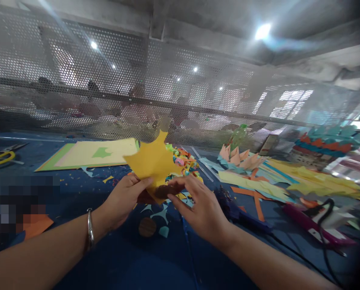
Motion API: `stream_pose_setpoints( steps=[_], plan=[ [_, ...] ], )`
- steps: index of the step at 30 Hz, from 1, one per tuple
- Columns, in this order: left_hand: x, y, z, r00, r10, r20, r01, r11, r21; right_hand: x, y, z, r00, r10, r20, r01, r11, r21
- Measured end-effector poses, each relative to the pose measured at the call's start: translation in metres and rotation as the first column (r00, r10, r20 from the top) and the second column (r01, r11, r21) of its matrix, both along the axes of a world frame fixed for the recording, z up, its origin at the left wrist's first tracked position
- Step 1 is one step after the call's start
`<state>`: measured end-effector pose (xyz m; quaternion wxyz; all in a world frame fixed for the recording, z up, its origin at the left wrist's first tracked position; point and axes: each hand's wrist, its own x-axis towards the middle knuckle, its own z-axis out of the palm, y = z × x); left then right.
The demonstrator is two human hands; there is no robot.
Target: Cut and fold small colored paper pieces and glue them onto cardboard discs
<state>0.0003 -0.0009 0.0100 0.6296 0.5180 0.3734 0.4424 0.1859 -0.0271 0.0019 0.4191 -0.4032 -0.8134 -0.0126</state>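
Paper point(155, 159), already cut to points, is pinched by the left hand point(123, 197) as the right hand point(200, 201) grips a brown piece point(162, 192) at its lower end, whether attached I cannot tell, a disc point(147, 227) lying loose below them

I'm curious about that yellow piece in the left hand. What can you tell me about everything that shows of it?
The yellow piece is flat and plain, apparently paper or thin card, with pointed tips and curved notches along its edge. It is raised above the blue table, its broad face towards the wearer. The left hand grips its lower left, thumb in front. A brown piece overlaps its lower part, by the right hand's fingertips; whether it is attached isn't clear.
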Motion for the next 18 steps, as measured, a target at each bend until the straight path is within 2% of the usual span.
stream_pose_setpoints(
  steps=[3,6,9,12,14,16,18],
  plan=[
    [-0.002,0.003,-0.002,0.990,0.079,-0.113,-0.083,0.996,-0.032,0.003,0.000,0.006,0.993,0.005,-0.114,-0.015,0.996,-0.093],
    [-0.003,0.005,-0.004,0.975,0.131,-0.178,-0.136,0.991,-0.014,0.008,0.002,0.011,0.979,-0.021,-0.201,-0.015,0.984,-0.175],
    [-0.004,0.005,-0.003,0.959,0.171,-0.225,-0.173,0.985,0.012,0.014,0.006,0.012,0.960,0.003,-0.280,-0.072,0.969,-0.236],
    [-0.005,0.003,0.002,0.963,0.120,-0.243,-0.115,0.993,0.035,0.017,0.010,0.011,0.930,0.041,-0.364,-0.160,0.940,-0.302],
    [-0.006,0.002,0.005,0.975,0.044,-0.217,-0.038,0.999,0.030,0.017,0.011,0.010,0.909,0.044,-0.413,-0.221,0.893,-0.393],
    [-0.006,0.001,0.007,0.983,-0.023,-0.183,0.021,1.000,-0.017,0.015,0.011,0.010,0.887,0.024,-0.461,-0.272,0.835,-0.478],
    [-0.007,0.002,0.008,0.994,-0.036,-0.104,0.027,0.996,-0.087,0.013,0.010,0.009,0.863,-0.006,-0.506,-0.300,0.800,-0.520]
  ],
)
